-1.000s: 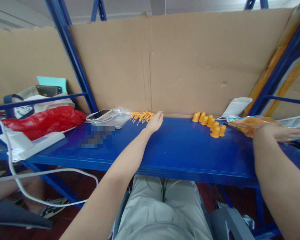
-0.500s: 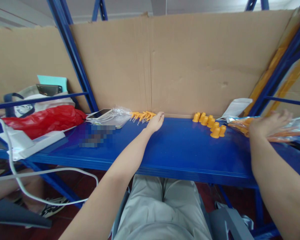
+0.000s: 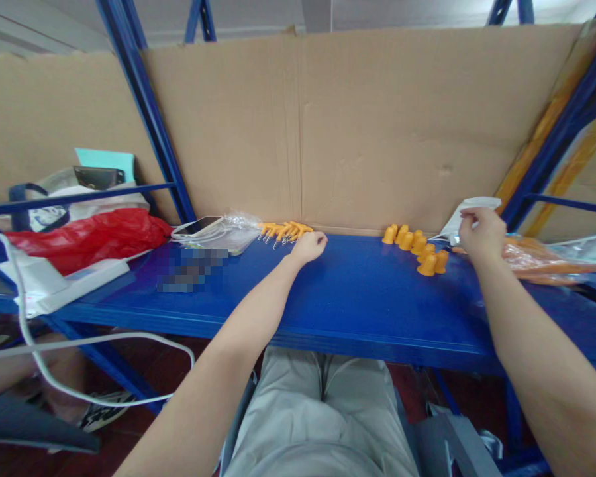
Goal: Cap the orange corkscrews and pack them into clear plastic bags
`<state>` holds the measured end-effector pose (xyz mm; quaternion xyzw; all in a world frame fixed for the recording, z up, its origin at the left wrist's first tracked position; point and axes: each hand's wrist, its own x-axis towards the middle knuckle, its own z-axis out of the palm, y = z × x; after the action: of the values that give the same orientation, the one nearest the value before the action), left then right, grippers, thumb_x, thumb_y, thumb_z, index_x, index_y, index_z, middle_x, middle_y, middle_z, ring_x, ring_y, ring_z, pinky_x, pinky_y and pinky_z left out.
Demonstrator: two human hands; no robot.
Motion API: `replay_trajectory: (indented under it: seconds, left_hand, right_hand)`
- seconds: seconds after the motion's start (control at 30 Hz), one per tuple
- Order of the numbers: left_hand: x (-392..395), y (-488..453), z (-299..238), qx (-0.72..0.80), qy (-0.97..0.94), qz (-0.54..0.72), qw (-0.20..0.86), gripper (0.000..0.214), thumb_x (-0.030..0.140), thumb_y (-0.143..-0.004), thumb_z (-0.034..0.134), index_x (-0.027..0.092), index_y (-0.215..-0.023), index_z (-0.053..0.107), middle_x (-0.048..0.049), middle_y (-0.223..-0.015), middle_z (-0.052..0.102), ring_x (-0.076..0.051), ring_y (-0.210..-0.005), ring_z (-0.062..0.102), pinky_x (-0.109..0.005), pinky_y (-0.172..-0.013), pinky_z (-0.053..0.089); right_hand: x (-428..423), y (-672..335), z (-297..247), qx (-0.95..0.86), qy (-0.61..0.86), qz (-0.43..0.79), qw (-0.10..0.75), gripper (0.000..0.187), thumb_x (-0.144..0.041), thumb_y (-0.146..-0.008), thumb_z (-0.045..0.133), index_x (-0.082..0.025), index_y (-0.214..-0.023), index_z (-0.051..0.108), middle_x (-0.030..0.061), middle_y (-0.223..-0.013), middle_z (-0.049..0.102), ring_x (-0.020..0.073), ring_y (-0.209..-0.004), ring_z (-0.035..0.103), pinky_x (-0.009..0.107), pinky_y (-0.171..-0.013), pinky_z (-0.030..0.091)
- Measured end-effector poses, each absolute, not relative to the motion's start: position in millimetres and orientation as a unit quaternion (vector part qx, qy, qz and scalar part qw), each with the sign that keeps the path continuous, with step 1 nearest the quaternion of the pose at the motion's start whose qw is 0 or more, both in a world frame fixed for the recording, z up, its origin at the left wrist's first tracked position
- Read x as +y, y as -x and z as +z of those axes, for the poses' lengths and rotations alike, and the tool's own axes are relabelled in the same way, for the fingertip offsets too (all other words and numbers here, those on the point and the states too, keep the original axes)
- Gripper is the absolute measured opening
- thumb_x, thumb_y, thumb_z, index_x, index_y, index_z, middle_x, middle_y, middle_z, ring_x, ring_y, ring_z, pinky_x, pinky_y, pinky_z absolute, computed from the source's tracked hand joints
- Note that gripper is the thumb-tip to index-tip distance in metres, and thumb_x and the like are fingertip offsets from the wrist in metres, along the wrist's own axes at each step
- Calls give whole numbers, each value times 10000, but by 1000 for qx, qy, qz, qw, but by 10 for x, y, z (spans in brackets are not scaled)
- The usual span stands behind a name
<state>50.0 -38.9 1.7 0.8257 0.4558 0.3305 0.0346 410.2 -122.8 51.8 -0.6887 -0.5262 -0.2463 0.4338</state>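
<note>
My left hand rests near the back of the blue tabletop, its fingers curled; whatever they may hold is hidden. Just left of it lies a pile of orange pieces with small metal chains. My right hand is over the right side of the table, in front of a white paper-like piece. Its fingers are drawn together, and I cannot make out anything in them. Several orange cup-shaped pieces stand between my hands, closer to the right one.
Clear plastic bags with orange contents lie at the far right. At left are a phone, a red plastic bag and a white box. A cardboard sheet rises behind the table, and blue rack posts frame it.
My right hand has moved left, from above the plastic bags to near the white piece, and its fingers have closed. My left hand has curled slightly and stays by the orange pile.
</note>
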Motion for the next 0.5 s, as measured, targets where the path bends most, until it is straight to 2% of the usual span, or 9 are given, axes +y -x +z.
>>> replay_trajectory:
  seconds: [0.27,0.4,0.5]
  left_hand:
    - [-466,-498,74,479,-821,303,71,255,126,-877,477,114,-949,721,-77,-808,727,-152,-666,675,-257,-736,541]
    - [-504,-498,98,488,-817,300,62,270,141,-888,467,119,-958,727,-77,-813,731,-162,-702,685,-273,-772,544]
    - [-513,-494,112,511,-805,299,33,272,172,-895,470,133,-960,731,-80,-843,736,-190,-807,695,-298,-826,537]
  right_hand:
    - [-1179,-3824,478,-634,664,-196,344,348,-191,-830,426,-132,-1031,704,156,-970,728,249,-862,658,310,-732,482]
    - [-1142,-3696,410,-675,653,-204,278,376,-222,-844,411,-172,-1067,709,106,-941,738,249,-862,676,311,-722,492]
    - [-1140,-3580,384,-690,657,-206,221,392,-228,-862,404,-191,-1111,705,93,-980,741,254,-911,685,318,-760,498]
